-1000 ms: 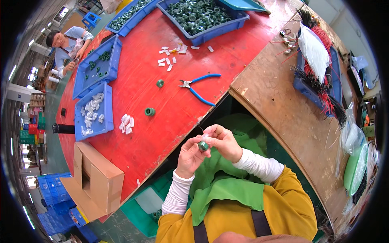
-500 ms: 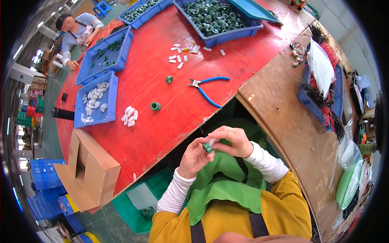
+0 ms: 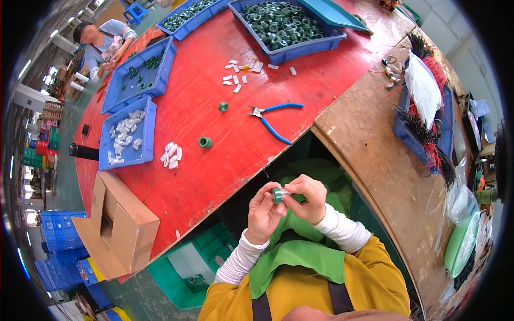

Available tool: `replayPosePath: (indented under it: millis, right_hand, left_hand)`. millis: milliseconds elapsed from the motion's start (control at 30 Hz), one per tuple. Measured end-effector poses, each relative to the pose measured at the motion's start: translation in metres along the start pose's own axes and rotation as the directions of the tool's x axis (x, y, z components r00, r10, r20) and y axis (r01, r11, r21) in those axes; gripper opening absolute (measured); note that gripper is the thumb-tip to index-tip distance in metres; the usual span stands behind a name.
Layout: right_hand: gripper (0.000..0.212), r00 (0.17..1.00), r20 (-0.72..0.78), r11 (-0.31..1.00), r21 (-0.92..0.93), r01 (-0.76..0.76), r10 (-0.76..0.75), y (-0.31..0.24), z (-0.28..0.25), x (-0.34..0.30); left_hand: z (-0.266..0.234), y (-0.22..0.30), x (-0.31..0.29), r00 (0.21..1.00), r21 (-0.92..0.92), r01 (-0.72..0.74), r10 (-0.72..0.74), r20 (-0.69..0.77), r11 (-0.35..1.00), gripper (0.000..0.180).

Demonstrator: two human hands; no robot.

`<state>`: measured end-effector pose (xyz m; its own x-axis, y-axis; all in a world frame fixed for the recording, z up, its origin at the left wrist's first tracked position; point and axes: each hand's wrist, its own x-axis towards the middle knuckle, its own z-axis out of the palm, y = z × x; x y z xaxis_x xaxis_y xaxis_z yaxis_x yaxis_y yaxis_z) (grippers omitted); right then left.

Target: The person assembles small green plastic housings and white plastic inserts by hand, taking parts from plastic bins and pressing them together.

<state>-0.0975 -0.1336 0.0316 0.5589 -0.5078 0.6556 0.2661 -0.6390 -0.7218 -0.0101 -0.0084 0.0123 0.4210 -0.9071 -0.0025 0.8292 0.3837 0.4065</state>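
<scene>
My left hand point(image 3: 261, 218) pinches a green ring point(image 3: 277, 195) between thumb and fingers, in front of the table edge above my lap. With its fingertips, my right hand point(image 3: 309, 200) grips a small white piece point(image 3: 286, 191) at the ring's right side. Whether that piece sits inside the ring or only against it, I cannot tell. Two more green parts lie on the red table: a larger ring point(image 3: 205, 142) and a smaller one point(image 3: 223, 107). A pair of cutting pliers point(image 3: 275, 119) with blue handles rests spread apart beyond my hands.
White pieces lie in a near pile point(image 3: 171, 155) and a farther scatter point(image 3: 236, 79). Blue trays hold white pieces point(image 3: 145, 153) and green rings point(image 3: 276, 55). An open cardboard box point(image 3: 140, 235) stands left, a teal crate point(image 3: 160, 273) below. Another person point(image 3: 101, 45) works at far left.
Both my hands have shifted slightly, the ring turning so its side faces right toward the white piece. The other person's hand has drawn back from the table's edge.
</scene>
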Motion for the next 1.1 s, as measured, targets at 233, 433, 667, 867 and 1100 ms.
replayPosePath:
  millis: [233,433,667,867,1100]
  right_hand:
    - [0.025,0.964,-0.031,0.957,0.132,-0.257,0.264,-0.007,0.006,-0.012]
    - [0.025,0.945,0.123,0.95,0.046,-0.31,0.302,-0.016,-0.002,-0.009]
    - [0.026,0.913,0.172,0.897,0.189,-0.4,0.371,-0.009,-0.004,-0.008]
    - [0.031,0.884,0.178,0.829,0.308,-0.467,0.432,-0.004,-0.003,-0.015]
    - [0.035,0.882,0.223,0.798,0.376,-0.471,0.415,-0.002,-0.005,-0.009]
  left_hand:
    - [0.006,-0.004,-0.001,0.997,0.006,-0.048,0.048,-0.065,0.999,0.032]
    - [0.004,0.0,0.004,0.973,0.169,-0.115,0.145,-0.177,0.979,0.026]
    - [0.005,0.0,0.003,0.971,0.401,-0.186,0.229,-0.063,0.897,0.022]
    - [0.0,0.011,0.003,0.978,0.663,-0.127,0.205,-0.041,0.738,0.025]
    - [0.014,0.017,0.009,0.989,0.595,-0.069,0.131,-0.062,0.801,0.027]
